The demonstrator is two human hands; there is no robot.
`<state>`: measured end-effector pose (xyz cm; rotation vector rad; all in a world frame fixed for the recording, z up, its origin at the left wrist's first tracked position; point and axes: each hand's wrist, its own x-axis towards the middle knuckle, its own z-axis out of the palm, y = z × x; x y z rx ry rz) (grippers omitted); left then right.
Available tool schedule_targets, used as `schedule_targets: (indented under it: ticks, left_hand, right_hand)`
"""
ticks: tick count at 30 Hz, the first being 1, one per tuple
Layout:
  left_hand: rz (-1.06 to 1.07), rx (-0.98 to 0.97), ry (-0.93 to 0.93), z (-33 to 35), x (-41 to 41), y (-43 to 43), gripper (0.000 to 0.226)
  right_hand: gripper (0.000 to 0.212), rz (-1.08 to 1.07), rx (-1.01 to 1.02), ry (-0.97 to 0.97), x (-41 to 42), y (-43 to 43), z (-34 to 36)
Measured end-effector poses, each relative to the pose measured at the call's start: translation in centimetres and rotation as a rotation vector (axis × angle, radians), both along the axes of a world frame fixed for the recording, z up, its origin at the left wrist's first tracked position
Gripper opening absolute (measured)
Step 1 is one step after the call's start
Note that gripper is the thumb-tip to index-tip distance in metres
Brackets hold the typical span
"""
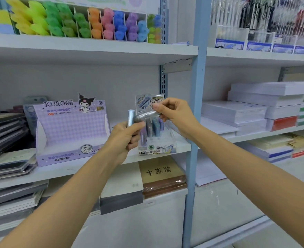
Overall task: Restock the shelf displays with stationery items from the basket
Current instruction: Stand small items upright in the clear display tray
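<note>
The grey tube point(147, 115) lies level at frame centre, pinched by the right hand point(174, 113) just above the clear display point(156, 149) on the shelf point(93, 167). The left hand point(126, 135) grips a blue tube point(130, 117) upright. Stocking looks underway. Next, the grey tube likely needs turning upright and lowering into a free slot.

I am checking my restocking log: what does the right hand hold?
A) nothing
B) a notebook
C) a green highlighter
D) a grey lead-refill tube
D: the right hand pinches a grey lead-refill tube by one end; the left hand grips a light-blue tube.
</note>
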<state>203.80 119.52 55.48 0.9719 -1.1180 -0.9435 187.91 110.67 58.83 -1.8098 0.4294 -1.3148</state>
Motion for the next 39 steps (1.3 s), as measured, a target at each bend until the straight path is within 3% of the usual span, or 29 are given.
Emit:
schedule_targets:
  ticks: [4, 14, 20, 22, 25, 28, 32, 39]
  left_hand:
    - [0.056, -0.083, 0.11, -0.2, -0.4, 0.1, 0.011]
    - [0.091, -0.147, 0.083, -0.8, -1.7, 0.4, 0.005]
    - [0.076, -0.088, -0.071, -0.3, -1.9, 0.8, 0.011]
    - [0.069, -0.065, -0.156, -0.2, -2.2, 0.8, 0.014]
    - [0.083, -0.069, -0.247, -0.3, -2.4, 0.6, 0.014]
    - [0.05, -0.071, -0.209, -0.2, -1.9, 0.4, 0.011]
    - [0.077, -0.058, -0.142, -0.3, -0.9, -0.5, 0.013]
    - [0.059, -0.118, -0.166, -1.3, 0.9, -2.0, 0.02]
  right_hand:
    - [0.009, 0.089, 0.05, 0.031, -0.1, 0.7, -1.4]
    - [0.009, 0.231, 0.104, 0.077, 0.0, 2.6, -2.5]
    - [0.024, 0.032, -0.052, 0.129, -0.6, 2.2, -1.5]
    - [0.032, 0.032, -0.132, 0.194, -0.8, 2.0, -1.1]
    - [0.027, 0.065, -0.21, 0.239, -0.9, 1.7, -0.8]
    - [0.021, 0.005, -0.171, 0.093, -1.2, 0.5, -0.3]
    - [0.016, -0.272, -0.115, -0.061, -1.8, -2.7, -0.4]
    - [0.016, -0.524, -0.175, 0.145, -0.3, -7.3, -3.0]
